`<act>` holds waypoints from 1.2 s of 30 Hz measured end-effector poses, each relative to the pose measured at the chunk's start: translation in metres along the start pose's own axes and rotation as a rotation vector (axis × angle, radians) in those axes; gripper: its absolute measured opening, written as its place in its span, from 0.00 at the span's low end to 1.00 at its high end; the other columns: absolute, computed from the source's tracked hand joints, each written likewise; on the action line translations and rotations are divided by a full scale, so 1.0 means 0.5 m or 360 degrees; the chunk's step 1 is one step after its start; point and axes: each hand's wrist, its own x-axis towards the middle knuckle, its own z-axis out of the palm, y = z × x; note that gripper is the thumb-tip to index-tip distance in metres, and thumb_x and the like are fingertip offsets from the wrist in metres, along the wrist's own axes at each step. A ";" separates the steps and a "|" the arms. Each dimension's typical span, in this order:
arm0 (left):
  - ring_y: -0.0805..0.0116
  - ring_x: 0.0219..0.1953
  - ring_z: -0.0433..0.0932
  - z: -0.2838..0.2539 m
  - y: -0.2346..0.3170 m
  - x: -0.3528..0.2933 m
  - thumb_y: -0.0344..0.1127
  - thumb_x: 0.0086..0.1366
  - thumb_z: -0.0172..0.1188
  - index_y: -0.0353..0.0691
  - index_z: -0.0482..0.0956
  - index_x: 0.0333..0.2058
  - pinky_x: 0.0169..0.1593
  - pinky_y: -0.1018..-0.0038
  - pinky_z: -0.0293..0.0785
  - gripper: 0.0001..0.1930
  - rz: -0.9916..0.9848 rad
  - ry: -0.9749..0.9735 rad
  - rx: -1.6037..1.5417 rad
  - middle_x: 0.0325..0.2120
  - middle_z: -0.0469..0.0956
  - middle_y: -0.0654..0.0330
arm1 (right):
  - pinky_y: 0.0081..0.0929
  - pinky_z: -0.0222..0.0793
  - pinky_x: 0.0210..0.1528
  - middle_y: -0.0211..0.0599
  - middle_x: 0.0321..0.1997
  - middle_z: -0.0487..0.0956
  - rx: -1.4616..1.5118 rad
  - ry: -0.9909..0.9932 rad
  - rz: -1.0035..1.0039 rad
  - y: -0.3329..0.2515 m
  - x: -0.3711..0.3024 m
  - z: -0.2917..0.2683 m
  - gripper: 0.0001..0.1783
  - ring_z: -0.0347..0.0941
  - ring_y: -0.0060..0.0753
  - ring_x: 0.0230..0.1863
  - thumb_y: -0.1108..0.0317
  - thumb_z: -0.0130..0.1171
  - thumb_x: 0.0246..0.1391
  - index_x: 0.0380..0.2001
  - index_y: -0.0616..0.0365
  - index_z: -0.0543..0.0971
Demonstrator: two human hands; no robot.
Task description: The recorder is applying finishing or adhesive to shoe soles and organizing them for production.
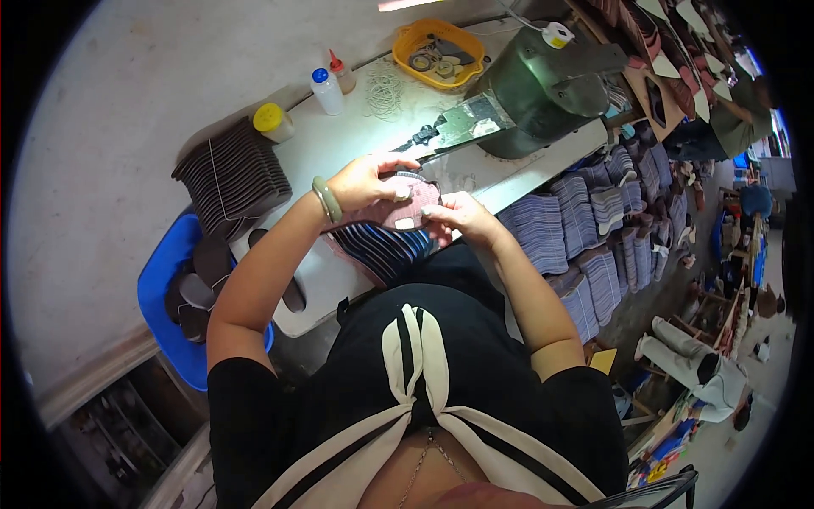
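In front of my body, both hands hold a pinkish shoe sole piece (416, 204) with a dark edge and a small pale patch. My left hand (363, 181) grips it from the left, thumb on top and fingers toward its far edge. My right hand (466, 217) pinches its right edge between thumb and fingers. Just below lies a fanned stack of similar soles (386, 253) with dark and bluish edges, at the near table edge by my lap. Close beyond my hands is the narrow arm of a green sewing machine (543, 93); its needle area cannot be made out.
On the white table (318, 157) stand a yellow-lidded jar (273, 123), a blue-capped bottle (326, 92), a red-tipped bottle (342, 72) and a yellow basket (407, 64). A tied dark sole stack (231, 178) and blue tub (161, 280) are left; bundled soles (564, 225) lie right.
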 end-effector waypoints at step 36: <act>0.55 0.48 0.74 -0.109 -0.081 0.096 0.46 0.51 0.61 0.43 0.75 0.49 0.53 0.68 0.68 0.26 0.0040 0.0718 0.0855 0.46 0.75 0.50 | 0.14 0.56 0.14 0.30 0.16 0.74 0.0340 0.0710 -0.0100 0.001 0.154 0.017 0.19 0.64 0.17 0.11 0.57 0.52 0.59 0.24 0.61 0.77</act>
